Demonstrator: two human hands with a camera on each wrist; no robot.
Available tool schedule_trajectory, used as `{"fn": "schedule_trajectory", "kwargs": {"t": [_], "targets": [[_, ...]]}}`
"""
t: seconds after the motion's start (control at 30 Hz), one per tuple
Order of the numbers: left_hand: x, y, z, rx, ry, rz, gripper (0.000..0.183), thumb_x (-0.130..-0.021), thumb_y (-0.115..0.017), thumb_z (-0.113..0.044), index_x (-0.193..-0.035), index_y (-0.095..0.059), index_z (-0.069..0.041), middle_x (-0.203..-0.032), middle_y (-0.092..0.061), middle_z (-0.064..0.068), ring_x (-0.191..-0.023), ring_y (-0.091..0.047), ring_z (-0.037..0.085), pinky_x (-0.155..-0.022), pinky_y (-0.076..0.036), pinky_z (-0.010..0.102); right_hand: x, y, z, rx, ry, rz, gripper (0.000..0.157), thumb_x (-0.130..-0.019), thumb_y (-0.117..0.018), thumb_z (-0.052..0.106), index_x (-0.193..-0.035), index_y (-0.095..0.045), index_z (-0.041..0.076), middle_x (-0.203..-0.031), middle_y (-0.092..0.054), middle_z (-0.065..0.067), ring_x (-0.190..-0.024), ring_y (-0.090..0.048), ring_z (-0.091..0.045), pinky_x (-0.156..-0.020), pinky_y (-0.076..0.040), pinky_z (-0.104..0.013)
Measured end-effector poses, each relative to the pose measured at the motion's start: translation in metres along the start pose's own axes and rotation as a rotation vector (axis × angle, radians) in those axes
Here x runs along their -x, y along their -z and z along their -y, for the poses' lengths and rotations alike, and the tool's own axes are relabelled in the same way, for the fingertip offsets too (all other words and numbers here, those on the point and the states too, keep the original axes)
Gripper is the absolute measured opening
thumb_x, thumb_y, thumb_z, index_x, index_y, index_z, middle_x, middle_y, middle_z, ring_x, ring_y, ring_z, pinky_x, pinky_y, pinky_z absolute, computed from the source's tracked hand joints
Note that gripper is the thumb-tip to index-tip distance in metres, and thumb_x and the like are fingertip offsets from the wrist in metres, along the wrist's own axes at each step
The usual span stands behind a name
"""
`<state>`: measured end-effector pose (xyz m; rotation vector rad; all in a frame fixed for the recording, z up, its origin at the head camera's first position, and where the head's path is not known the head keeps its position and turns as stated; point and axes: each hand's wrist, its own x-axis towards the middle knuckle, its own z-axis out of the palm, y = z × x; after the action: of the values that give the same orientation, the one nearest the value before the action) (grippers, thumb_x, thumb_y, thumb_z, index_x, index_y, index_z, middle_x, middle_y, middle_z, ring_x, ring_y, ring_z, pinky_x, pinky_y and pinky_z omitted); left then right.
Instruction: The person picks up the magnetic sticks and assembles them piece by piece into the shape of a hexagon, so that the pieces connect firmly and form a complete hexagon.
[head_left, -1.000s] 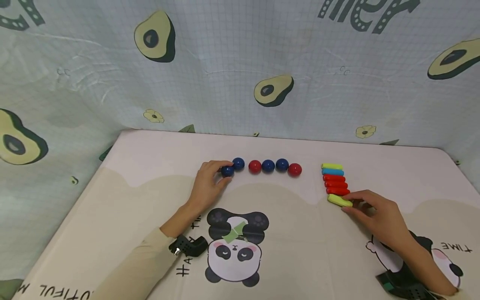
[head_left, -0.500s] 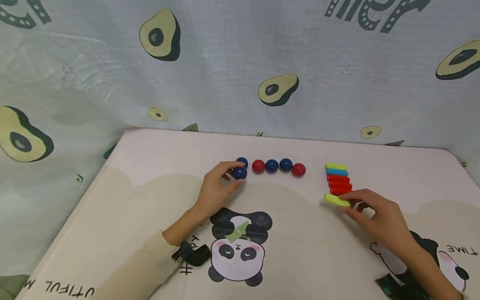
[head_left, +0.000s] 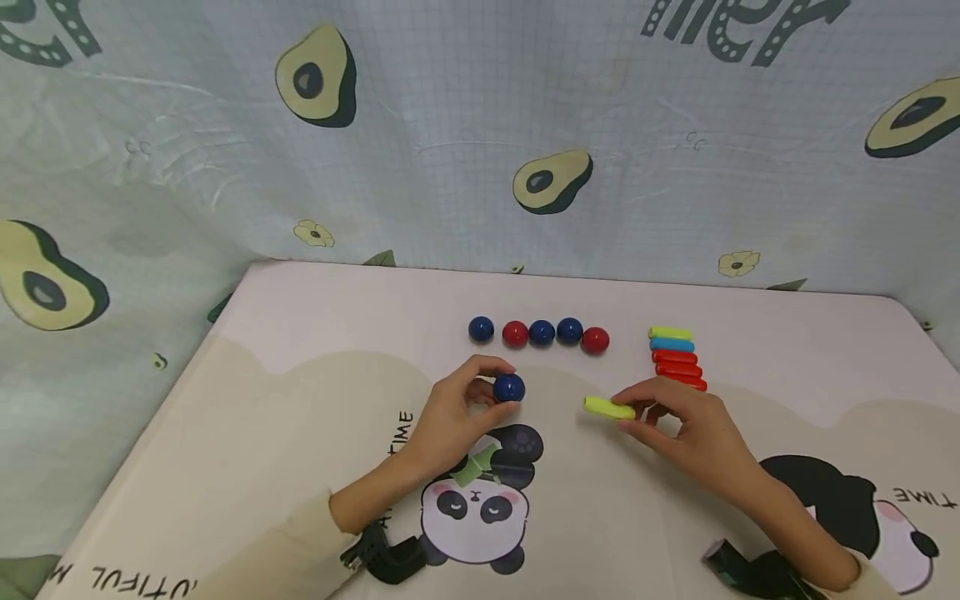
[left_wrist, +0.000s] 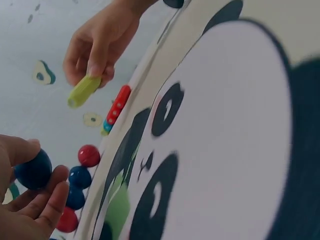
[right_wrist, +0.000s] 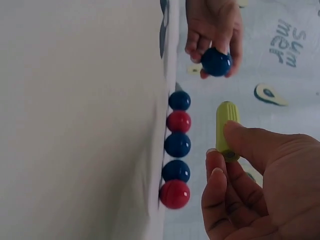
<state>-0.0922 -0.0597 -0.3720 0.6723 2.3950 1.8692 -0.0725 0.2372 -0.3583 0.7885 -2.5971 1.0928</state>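
Note:
Between thumb and fingers, my left hand [head_left: 461,412] pinches a glossy blue ball [head_left: 509,387], above the panda print; the same blue ball [left_wrist: 34,171] shows at the lower left of the left wrist view. My right hand [head_left: 690,421] pinches a short yellow-green stick [head_left: 608,407] by its right end. In the right wrist view this stick [right_wrist: 227,130] has a grooved side. Behind my left hand lies a row of balls: blue [head_left: 481,329], red [head_left: 514,334], two more blue and another red [head_left: 595,340]. Both held things appear lifted off the table.
Behind my right hand lie stacked short sticks: a yellow-green one [head_left: 670,332], a blue one [head_left: 672,344] and several red ones [head_left: 677,370]. The table cover [head_left: 300,417] bears panda prints and lettering. An avocado-print curtain [head_left: 435,125] hangs behind the table's far edge.
My left hand has taken the blue ball from the row's left end and brought it right and nearer. My right hand has carried the yellow-green stick left, away from the other sticks.

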Motion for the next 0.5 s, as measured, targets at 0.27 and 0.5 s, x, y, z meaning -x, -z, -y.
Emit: {"fn": "schedule_trajectory", "kwargs": {"t": [0.27,0.5], "targets": [[0.008,-0.015,0.006,0.233,-0.029,0.042,0.043,-0.090,-0.063,0.000,-0.130,-0.046,0.001,-0.102,-0.063,0.015,-0.090,-0.067,0.027,-0.078,-0.053,0.025,-0.010,-0.016,0.008,-0.075,-0.018,0.068,0.042,-0.073,-0.081,0.002,-0.108,-0.068,0.021,-0.098,-0.065,0.011,-0.076,-0.057,-0.005,-0.065,-0.054,-0.025],[0.009,-0.016,0.011,0.286,-0.084,0.023,0.038,-0.092,-0.059,0.002,-0.129,-0.050,0.005,-0.104,-0.063,0.018,-0.094,-0.067,0.027,-0.083,-0.052,0.027,-0.017,-0.028,0.013,-0.099,-0.007,0.091,0.042,-0.073,-0.081,0.002,-0.108,-0.068,0.022,-0.097,-0.064,0.012,-0.077,-0.057,-0.005,-0.066,-0.054,-0.026]]}}
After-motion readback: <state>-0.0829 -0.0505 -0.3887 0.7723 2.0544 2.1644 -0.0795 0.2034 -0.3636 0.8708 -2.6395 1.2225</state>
